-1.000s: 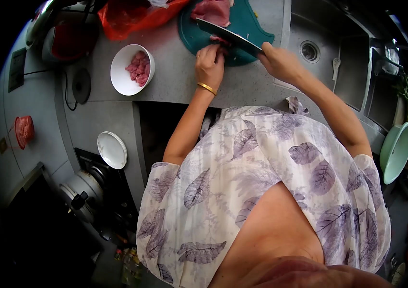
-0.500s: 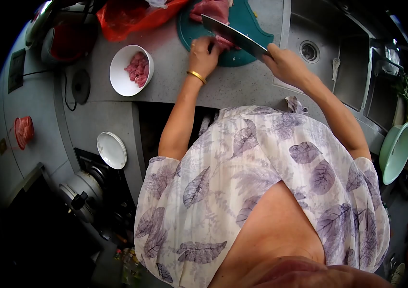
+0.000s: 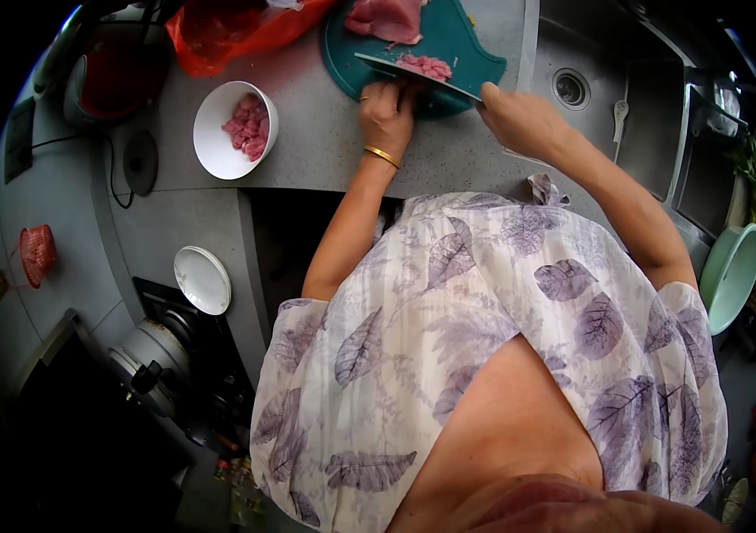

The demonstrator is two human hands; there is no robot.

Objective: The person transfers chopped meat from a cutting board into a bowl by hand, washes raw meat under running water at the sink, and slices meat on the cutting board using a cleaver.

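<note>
My right hand (image 3: 513, 117) grips the handle end of a wide-bladed knife (image 3: 418, 75), its blade slanting across a green cutting board (image 3: 476, 60). Small cut pieces of pink meat (image 3: 426, 66) lie just beyond the blade. A larger slab of meat (image 3: 385, 18) rests at the far part of the board. My left hand (image 3: 386, 114) is at the board's near edge, on the near side of the blade, with fingers bent in; what they hold, if anything, is hidden. To the left stands a white bowl (image 3: 209, 133) containing meat pieces (image 3: 247, 127).
A red plastic bag (image 3: 236, 35) lies at the back left. The steel sink (image 3: 596, 58) is on the right, with a pale green basin (image 3: 731, 279) beyond it. White plates (image 3: 203, 281) and a pot (image 3: 154, 355) are at the lower left.
The knife has come down nearer to me, and cut pieces now show beyond its blade. My left hand shifted left, then returned right to the near side of the blade.
</note>
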